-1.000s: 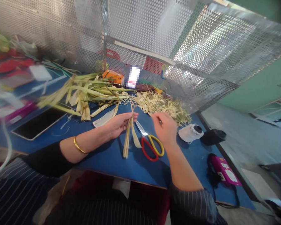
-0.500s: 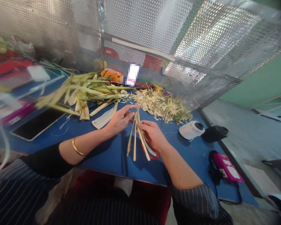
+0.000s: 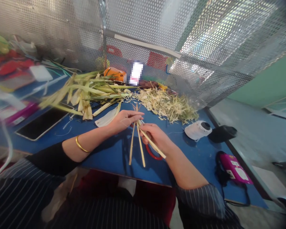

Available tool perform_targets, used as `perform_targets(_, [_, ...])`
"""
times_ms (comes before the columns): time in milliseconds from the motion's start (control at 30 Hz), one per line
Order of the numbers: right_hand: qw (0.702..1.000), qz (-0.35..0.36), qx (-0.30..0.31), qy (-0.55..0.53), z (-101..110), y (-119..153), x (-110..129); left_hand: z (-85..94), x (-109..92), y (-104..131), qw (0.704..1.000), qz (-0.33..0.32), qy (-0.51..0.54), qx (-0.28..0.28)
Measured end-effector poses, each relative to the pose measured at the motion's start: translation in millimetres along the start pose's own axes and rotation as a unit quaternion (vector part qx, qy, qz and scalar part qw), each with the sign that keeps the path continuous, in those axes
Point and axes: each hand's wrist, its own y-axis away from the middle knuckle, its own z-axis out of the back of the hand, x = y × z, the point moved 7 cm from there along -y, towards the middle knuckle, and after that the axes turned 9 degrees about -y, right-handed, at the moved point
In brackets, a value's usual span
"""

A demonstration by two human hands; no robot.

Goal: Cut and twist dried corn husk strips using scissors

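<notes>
My left hand point(image 3: 124, 121) pinches the upper part of a small bundle of pale, husk-like plant strips point(image 3: 141, 148). Frayed ends point(image 3: 136, 107) stick up above the fingers. A thin white thread point(image 3: 125, 122) loops over this hand. From the other side, my right hand point(image 3: 154, 133) has its thumb and fingers closed on the same bundle, just below the left fingertips. The strips' lower ends fan out downward over the blue table. Beneath the right hand shows a red loop point(image 3: 153, 154), like a scissors handle; the rest of it is hidden.
Long green-yellow husks point(image 3: 85, 92) lie piled at back left, beside a heap of shredded pieces point(image 3: 169, 105). A white thread cone point(image 3: 197, 130) and a black cone point(image 3: 222, 134) stand at right. A dark tablet-like slab point(image 3: 43, 124) lies left. Perforated metal panels point(image 3: 143, 28) rise behind the table.
My left fingers have moved down and across the top of the bundle. The strips have spread wider, the right one swinging outward. The red loop is less covered by strips.
</notes>
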Motion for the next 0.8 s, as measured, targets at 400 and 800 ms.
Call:
perform_targets(400, [0.734, 0.444, -0.053, 0.511, -31.7, 33.3, 43.4, -34.3, 30.7, 15.0, 0.982, 0.163, 0.080, 0.052])
perform_targets(800, [0.811, 0.418, -0.179, 0.369, 20.9, 18.1, 63.1, -41.0, 38.8, 16.5, 0.935, 0.275, 0.181, 0.136])
